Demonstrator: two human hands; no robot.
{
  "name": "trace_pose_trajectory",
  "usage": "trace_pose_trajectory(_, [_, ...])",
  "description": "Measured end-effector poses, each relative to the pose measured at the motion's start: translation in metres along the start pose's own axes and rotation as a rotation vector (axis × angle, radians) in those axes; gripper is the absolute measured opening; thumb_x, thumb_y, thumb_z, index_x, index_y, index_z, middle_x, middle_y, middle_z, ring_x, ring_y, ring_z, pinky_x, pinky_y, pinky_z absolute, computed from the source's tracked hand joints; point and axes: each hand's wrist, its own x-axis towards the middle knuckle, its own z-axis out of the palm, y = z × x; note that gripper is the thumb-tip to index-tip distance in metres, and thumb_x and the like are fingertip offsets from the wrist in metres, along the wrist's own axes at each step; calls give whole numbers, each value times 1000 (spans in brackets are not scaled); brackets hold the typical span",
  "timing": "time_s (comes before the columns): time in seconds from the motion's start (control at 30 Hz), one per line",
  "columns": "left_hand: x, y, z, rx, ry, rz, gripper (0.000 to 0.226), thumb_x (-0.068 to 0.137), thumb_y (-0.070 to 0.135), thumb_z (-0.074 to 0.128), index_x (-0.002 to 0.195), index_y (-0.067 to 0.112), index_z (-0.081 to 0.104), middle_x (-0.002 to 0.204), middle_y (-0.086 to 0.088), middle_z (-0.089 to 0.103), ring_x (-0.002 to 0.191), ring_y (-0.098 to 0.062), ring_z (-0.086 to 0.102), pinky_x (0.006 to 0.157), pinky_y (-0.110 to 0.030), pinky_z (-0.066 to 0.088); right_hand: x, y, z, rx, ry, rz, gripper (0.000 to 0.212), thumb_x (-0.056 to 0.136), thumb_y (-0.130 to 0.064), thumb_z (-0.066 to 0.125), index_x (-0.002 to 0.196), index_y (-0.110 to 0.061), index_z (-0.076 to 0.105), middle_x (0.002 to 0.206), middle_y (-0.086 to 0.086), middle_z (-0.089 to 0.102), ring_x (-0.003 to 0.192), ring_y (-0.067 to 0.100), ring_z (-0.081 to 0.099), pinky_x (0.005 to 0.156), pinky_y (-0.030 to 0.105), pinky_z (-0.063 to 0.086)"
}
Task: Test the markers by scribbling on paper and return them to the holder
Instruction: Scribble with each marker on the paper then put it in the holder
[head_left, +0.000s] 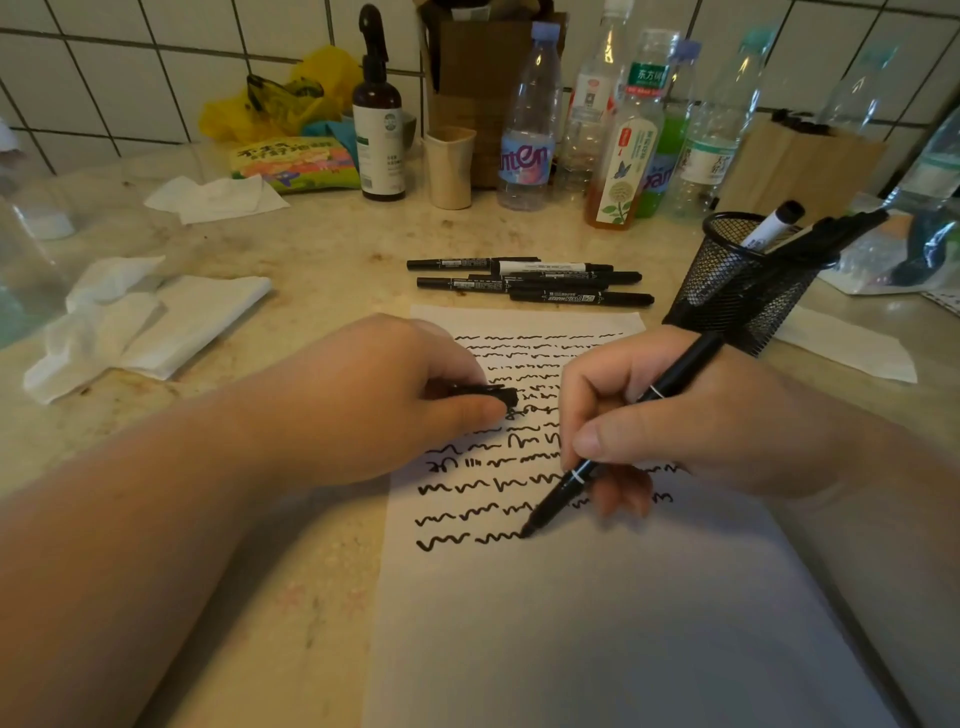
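Note:
A white sheet of paper (597, 623) lies in front of me, its upper half covered with rows of black squiggles. My right hand (691, 426) grips a black marker (680, 374) like a pen, its tip touching the paper at the end of the lowest squiggle line. My left hand (395, 400) rests on the paper's left edge and pinches a black marker cap (488, 396). Several black markers (535, 283) lie side by side just beyond the paper. A black mesh holder (743, 291) stands at the right with a few markers in it.
Crumpled white tissues (150, 322) lie at the left. Along the tiled wall stand a dark spray bottle (378, 140), a beige cup (450, 166), several plastic bottles (527, 130) and a snack packet (296, 163). Another paper slip (852, 348) lies right of the holder.

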Motion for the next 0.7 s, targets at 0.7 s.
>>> trace_pose_trajectory(0.7, [0,-2,-1,-3,41,13,30,83,55,51,103,38,64,86,14,59,79,-2,54,72,-28,49,8,11,-14,189,472,-102,13,84,-16,62,80,-10,73,59,8,60,54,20,53,48,25,42])
